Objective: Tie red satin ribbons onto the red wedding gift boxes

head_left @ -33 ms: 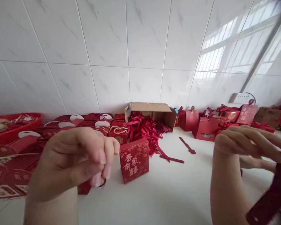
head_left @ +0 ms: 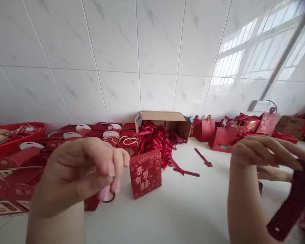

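Observation:
At the left, my left hand (head_left: 88,173) is raised with its fingers curled in and thumb against them; anything between them is too small to make out. Just below its fingertips a thin dark loop (head_left: 109,200) shows, beside a partly hidden red box (head_left: 92,203). Right of this hand, a red box with white characters (head_left: 146,174) stands upright on the table, apart from it. My right hand (head_left: 266,150), at the right, pinches a dark red strip (head_left: 291,203) that hangs down and has a small hole at its lower end.
A cardboard box (head_left: 164,116) lies open against the tiled wall, with red ribbons (head_left: 155,139) spilling out. Two flat red strips (head_left: 203,157) lie on the white table (head_left: 183,210). Red gift boxes (head_left: 205,129) line the back. A red basket (head_left: 42,130) is far left.
My right hand has shifted slightly left and the dark red strip has swung further into view. My left hand stays almost still.

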Motion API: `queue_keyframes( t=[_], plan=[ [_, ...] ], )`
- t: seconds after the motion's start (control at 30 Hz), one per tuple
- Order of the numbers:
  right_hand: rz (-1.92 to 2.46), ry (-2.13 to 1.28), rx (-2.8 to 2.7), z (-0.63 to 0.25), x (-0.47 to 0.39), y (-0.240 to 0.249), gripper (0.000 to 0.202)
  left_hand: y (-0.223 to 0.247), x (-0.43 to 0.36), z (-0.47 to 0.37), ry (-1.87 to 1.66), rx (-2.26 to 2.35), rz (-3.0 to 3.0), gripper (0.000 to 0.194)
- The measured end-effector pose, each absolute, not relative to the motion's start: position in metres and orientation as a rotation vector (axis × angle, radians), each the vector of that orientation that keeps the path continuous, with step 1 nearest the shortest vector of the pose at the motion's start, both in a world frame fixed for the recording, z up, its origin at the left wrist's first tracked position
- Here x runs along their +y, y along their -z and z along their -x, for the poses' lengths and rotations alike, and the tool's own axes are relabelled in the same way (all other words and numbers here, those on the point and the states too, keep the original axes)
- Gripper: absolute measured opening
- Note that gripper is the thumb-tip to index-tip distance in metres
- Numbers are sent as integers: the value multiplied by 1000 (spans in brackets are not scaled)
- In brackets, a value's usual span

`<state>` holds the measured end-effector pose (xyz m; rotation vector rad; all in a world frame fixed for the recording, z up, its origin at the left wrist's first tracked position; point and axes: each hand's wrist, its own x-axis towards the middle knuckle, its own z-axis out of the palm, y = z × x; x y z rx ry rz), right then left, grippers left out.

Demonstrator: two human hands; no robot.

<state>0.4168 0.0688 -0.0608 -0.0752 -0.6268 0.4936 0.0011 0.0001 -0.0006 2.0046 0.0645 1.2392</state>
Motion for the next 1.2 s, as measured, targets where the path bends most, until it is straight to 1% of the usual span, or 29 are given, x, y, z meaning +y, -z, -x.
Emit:
queue_keyframes(
  t=[0.1,0.17,0.2,0.27,0.33,0.4,0.43,0.5,0.7,0.93,1.2],
  plan=[
    [-222,-267,-396,-411,63,65,24,2,-1,-2,-1252,74,-2018,2],
    [-280,-279,-327,-411,57,63,15,3,-4,0,-1232,89,-2006,4],
    [-301,-309,-288,-410,54,60,16,3,-5,1,-1218,98,-2004,5],
    [-309,-369,-276,-403,48,53,24,3,-7,4,-1214,108,-2012,6],
    [-329,-373,-392,-387,46,45,19,3,-7,6,-1234,105,-2030,6],
    [-291,-582,-643,-367,46,39,38,3,-5,6,-1241,93,-2054,6],
    [-277,-683,-712,-357,47,38,39,3,-4,6,-1234,93,-2061,5],
    [-263,-849,-758,-342,51,36,36,2,0,5,-1225,95,-2065,6],
    [-260,-1060,-620,-342,75,50,21,1,5,3,-1267,96,-2062,5],
    [-91,-1015,-537,-350,101,70,4,3,8,6,-1275,125,-2080,5],
    [-4,-951,-703,-350,115,76,7,0,8,2,-1297,159,-2099,2]
  ],
)
